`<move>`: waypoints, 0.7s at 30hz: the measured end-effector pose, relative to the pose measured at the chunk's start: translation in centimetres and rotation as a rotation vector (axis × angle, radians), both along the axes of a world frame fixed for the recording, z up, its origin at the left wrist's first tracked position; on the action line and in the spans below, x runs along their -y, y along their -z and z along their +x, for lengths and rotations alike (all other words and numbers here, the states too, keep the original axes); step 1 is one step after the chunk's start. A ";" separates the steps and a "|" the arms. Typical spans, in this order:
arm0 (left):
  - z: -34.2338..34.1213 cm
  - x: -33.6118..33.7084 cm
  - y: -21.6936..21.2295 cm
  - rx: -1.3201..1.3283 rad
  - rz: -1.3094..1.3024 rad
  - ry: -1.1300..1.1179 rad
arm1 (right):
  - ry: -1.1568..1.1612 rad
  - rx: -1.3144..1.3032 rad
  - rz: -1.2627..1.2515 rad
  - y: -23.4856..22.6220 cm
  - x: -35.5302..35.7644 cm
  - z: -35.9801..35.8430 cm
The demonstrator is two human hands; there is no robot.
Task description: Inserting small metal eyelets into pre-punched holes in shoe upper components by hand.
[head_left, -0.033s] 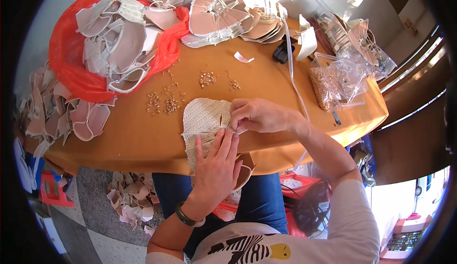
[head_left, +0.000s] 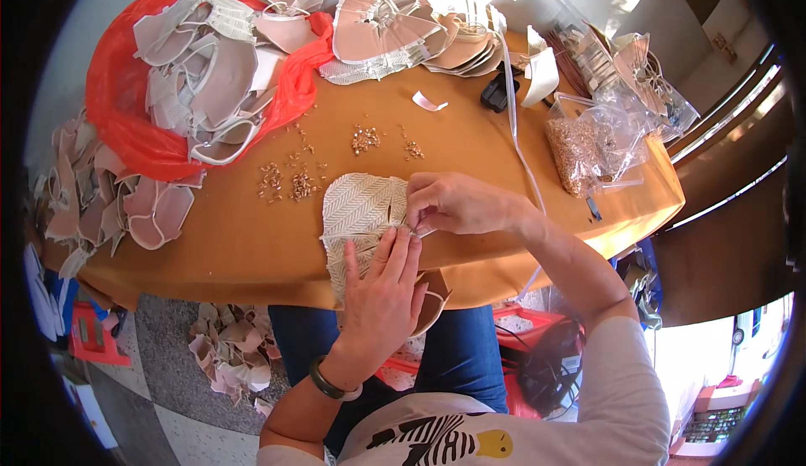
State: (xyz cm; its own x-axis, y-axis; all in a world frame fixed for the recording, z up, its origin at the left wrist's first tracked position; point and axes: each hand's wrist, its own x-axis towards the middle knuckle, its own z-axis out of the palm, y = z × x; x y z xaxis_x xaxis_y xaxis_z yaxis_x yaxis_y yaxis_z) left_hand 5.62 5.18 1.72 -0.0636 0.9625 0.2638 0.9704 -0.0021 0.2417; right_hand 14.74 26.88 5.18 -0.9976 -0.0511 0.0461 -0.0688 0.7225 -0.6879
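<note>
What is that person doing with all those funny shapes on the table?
A person sits at an orange-brown table working on a cream patterned piece. The left hand presses it flat while the right hand pinches at its edge. Little piles of small beads lie nearby, and a red bag holds many more cut pieces.

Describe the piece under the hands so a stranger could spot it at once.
Start at the orange table and go to its near edge, where both hands meet. The cream patterned piece lies there under the left hand; its herringbone weave sets it apart from the plain pink pieces.
</note>
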 end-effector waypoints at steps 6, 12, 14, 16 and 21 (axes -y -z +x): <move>0.1 -0.1 0.0 -0.027 -0.004 -0.009 | 0.273 0.116 0.095 -0.4 0.8 -1.1; 0.4 -0.3 0.3 0.007 0.018 -0.027 | 0.325 0.153 0.014 -0.3 -0.2 -0.9; 0.2 -0.1 0.0 0.014 0.033 -0.016 | 0.357 0.123 -0.137 0.5 -1.9 -0.9; 0.1 -0.2 0.1 0.032 0.040 -0.002 | 0.924 -0.028 -0.120 1.2 -3.6 -0.8; -1.4 -1.1 -0.2 0.093 0.046 0.151 | 0.876 -0.065 0.053 2.0 -3.9 -2.0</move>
